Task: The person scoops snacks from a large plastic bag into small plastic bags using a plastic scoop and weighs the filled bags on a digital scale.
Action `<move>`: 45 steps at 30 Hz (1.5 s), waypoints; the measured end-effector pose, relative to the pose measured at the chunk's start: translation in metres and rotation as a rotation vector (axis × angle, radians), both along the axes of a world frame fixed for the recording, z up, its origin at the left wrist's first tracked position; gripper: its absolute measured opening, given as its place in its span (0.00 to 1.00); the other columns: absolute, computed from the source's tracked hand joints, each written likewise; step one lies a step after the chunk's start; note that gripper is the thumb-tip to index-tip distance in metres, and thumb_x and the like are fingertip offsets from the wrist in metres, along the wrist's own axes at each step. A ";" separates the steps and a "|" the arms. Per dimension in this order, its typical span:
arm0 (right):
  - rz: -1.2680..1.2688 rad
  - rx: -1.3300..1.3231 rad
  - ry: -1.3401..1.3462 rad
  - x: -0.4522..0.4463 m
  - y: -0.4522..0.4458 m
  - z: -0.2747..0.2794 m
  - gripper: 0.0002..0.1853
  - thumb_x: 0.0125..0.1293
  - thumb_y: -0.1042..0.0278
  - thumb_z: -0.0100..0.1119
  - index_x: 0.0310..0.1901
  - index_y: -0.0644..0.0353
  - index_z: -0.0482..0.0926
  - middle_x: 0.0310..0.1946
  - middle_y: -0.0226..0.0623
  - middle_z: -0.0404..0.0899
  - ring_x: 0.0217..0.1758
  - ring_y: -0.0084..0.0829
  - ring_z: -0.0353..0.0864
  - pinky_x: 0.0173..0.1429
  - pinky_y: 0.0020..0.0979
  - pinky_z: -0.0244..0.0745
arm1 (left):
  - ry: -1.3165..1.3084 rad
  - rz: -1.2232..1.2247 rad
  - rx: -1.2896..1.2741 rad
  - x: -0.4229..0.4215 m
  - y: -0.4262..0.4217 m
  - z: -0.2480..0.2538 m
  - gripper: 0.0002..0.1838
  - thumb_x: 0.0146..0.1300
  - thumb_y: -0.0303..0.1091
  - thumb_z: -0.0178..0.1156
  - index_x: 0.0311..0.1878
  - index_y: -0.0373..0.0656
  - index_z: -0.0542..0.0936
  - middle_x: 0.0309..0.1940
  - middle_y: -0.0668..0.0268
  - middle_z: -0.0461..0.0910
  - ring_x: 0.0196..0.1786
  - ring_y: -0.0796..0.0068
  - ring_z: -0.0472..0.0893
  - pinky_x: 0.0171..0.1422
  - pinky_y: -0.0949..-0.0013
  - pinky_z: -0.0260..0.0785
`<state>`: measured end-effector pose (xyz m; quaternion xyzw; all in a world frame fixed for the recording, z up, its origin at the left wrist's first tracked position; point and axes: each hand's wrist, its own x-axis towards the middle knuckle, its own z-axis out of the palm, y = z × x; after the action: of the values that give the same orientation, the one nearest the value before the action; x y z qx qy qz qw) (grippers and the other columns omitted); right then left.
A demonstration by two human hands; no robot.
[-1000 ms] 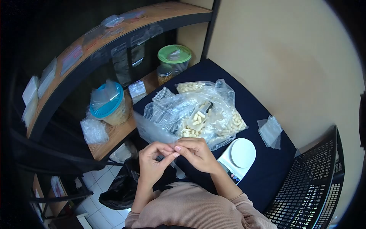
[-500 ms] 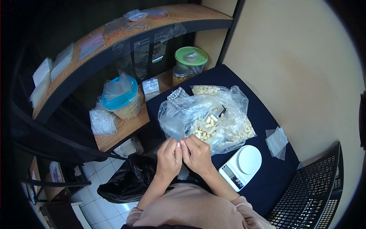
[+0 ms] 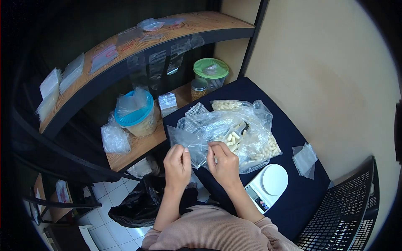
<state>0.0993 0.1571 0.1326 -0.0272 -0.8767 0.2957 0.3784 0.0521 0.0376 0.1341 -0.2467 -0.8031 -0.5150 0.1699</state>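
A small clear plastic bag (image 3: 190, 146) stretches between my two hands, in front of a large clear bag (image 3: 259, 121). My left hand (image 3: 177, 162) is closed in a pinch on its left edge. On its right edge, my right hand (image 3: 222, 161) pinches the plastic between thumb and fingers. Pale, capsule-shaped pieces (image 3: 269, 149) fill part of the large bag, and a clear scoop (image 3: 238, 129) holding a few of them lies in its opening. A white digital scale (image 3: 274, 180) is to the right of my right hand.
Thin clear bags (image 3: 304, 160) lie at the dark table's right. A black basket (image 3: 343, 209) leans near the wall. At left, a shelf holds a blue-lidded tub (image 3: 140, 117), a green-lidded tub (image 3: 211, 69) and a jar (image 3: 199, 89). A black bag (image 3: 140, 203) hangs below.
My hands were together; now they are apart, with the small bag spread between them. The camera view has shifted, so the shelf and table appear farther right than a second ago.
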 end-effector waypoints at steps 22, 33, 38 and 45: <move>0.404 -0.409 -0.284 0.014 0.029 -0.001 0.04 0.56 0.79 0.54 0.28 0.71 0.75 0.35 0.42 0.77 0.31 0.28 0.81 0.32 0.21 0.76 | 0.080 -0.415 -0.308 -0.008 -0.003 0.001 0.46 0.25 0.46 0.74 0.53 0.41 0.65 0.45 0.58 0.68 0.49 0.58 0.67 0.54 0.59 0.54; 0.372 -0.225 -0.097 0.021 0.004 -0.006 0.05 0.47 0.71 0.65 0.28 0.59 0.82 0.57 0.51 0.63 0.62 0.48 0.62 0.64 0.41 0.56 | 0.029 -0.336 -0.256 -0.009 -0.001 -0.023 0.32 0.30 0.37 0.67 0.44 0.41 0.69 0.42 0.59 0.71 0.47 0.58 0.70 0.52 0.61 0.57; 0.390 -0.202 -0.228 0.021 0.040 0.010 0.06 0.50 0.76 0.58 0.32 0.62 0.78 0.49 0.45 0.71 0.55 0.43 0.70 0.57 0.38 0.65 | -0.028 -0.407 -0.112 -0.002 -0.013 -0.028 0.30 0.29 0.42 0.73 0.37 0.42 0.72 0.38 0.61 0.72 0.44 0.61 0.70 0.51 0.63 0.58; 0.074 0.419 -0.642 -0.036 0.151 -0.018 0.12 0.47 0.83 0.50 0.35 0.62 0.78 0.38 0.39 0.78 0.42 0.41 0.78 0.45 0.34 0.75 | -0.295 -0.531 -0.265 0.006 -0.038 -0.042 0.33 0.29 0.46 0.74 0.40 0.44 0.72 0.32 0.67 0.74 0.41 0.66 0.72 0.54 0.64 0.55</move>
<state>0.0628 0.3079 0.1148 -0.0090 -0.9924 0.1001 0.0710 0.0580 -0.0006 0.0926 -0.3900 -0.7868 -0.4626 -0.1219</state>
